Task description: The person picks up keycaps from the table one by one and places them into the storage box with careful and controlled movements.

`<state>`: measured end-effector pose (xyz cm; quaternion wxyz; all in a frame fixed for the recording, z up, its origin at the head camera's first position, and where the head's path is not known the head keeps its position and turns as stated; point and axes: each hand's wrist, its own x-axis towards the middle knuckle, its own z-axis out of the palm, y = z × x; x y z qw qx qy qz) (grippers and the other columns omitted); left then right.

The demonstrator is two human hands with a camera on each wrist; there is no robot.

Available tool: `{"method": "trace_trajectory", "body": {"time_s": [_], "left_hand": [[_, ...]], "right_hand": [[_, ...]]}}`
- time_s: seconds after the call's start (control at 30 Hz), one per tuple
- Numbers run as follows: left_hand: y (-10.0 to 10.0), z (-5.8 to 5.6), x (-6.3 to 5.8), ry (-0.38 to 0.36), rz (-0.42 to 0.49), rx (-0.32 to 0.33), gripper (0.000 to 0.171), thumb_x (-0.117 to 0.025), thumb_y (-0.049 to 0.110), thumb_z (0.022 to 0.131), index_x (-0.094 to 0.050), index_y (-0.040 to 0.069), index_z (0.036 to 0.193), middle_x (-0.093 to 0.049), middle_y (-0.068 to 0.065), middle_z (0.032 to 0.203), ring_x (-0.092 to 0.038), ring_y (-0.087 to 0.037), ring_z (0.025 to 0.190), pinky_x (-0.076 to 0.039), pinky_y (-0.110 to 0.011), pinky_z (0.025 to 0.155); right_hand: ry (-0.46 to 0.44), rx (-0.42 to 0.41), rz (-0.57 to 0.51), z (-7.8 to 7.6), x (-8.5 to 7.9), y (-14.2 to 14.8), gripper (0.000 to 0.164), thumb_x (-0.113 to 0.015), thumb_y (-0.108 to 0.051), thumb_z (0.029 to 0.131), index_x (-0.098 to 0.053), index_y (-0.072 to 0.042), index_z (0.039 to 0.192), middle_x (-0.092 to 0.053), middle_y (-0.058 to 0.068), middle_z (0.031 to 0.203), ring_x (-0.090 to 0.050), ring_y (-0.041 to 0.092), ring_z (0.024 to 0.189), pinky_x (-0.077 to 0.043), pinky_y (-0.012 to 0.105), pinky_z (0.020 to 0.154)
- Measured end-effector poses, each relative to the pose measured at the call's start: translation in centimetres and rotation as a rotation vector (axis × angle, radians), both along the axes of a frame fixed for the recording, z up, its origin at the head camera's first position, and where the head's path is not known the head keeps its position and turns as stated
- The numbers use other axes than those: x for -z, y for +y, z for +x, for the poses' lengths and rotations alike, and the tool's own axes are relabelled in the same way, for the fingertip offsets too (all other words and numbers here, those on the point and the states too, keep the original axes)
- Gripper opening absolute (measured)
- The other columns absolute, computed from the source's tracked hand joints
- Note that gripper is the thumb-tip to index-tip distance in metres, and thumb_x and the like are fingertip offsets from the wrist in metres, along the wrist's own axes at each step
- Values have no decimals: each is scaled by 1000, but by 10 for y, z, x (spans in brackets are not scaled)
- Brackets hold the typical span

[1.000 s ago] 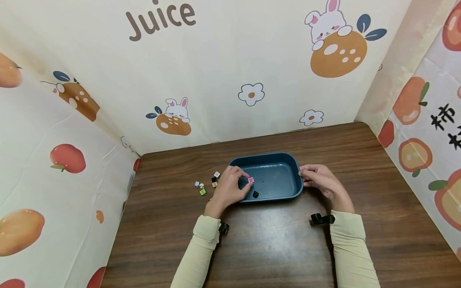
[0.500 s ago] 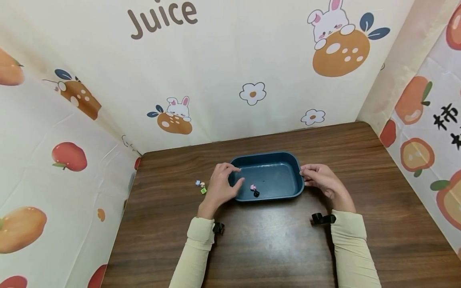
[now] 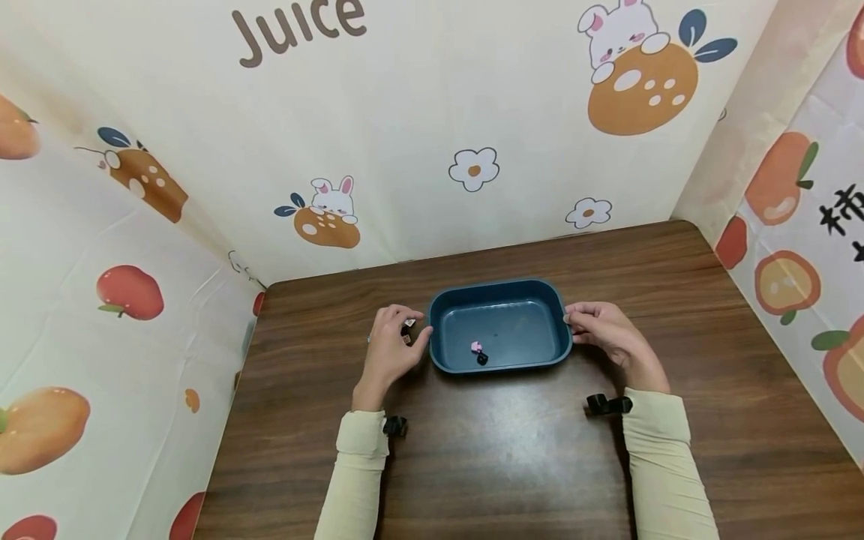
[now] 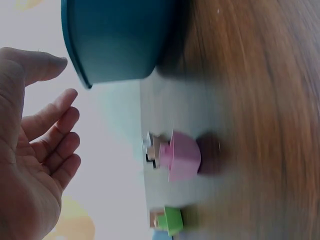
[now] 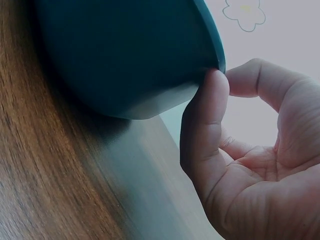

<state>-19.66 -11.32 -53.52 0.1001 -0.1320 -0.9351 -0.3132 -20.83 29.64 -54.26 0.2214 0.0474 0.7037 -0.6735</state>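
Observation:
My right hand (image 3: 607, 334) pinches the right-end rim of a dark blue plastic tray (image 3: 501, 369) between thumb and fingers; the right wrist view shows the thumb (image 5: 212, 105) on the rim. Inside the tray lie a small pink block (image 3: 476, 347) and a small black block (image 3: 482, 359). My left hand (image 3: 388, 352) hovers just left of the tray, thumb and fingers apart, holding nothing. Below it on the table, the left wrist view shows another pink block (image 4: 184, 156) and a green block (image 4: 173, 220). In the head view this hand covers part of the loose blocks.
A white-topped block (image 3: 409, 322) and a brownish one (image 3: 406, 339) show beside the left fingers. The wood-grain table (image 3: 513, 450) meets a printed cloth backdrop (image 3: 405, 135) behind, with more printed cloth at both sides.
My left hand let the pink block drop into the tray beside the black one, then moved left, out over the loose blocks. The right hand has kept its grip on the rim.

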Motion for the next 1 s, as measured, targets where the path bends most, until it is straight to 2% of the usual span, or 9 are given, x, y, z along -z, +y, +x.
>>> {"method": "trace_trajectory", "body": {"time_s": [0.13, 0.37, 0.67, 1.0], "left_hand": [[-10, 2, 1, 18, 21, -39, 30, -78, 30, 95, -79, 7, 114, -70, -10, 115, -56, -28, 113, -50, -48, 96], [-26, 13, 6, -7, 36, -98, 29, -80, 28, 93, -79, 6, 112, -70, -13, 115, -56, -30, 112, -49, -48, 94], [-38, 26, 18, -30, 49, -182, 27, -83, 28, 92, -79, 9, 110, -70, -13, 113, -57, -32, 112, -50, -51, 94], [-53, 35, 30, -76, 39, -240, 26, -80, 30, 94, -78, 10, 111, -69, -11, 116, -57, -34, 118, -47, -53, 103]], "right_hand": [[-2, -4, 0, -1, 0, 0, 37, -60, -12, 105, -55, 14, 131, -68, -12, 82, -66, 2, 77, -60, 20, 72], [-11, -7, 7, 1, 1, -1, 38, -60, -11, 104, -54, 14, 132, -68, -12, 84, -66, 2, 78, -60, 21, 73], [-7, 5, -14, 0, -1, -2, 26, -61, -11, 104, -59, 6, 123, -68, -12, 81, -66, 2, 76, -60, 20, 72], [19, -25, 7, 1, 2, 0, 44, -60, -15, 107, -51, 16, 136, -70, -12, 88, -66, 1, 78, -60, 20, 74]]}}
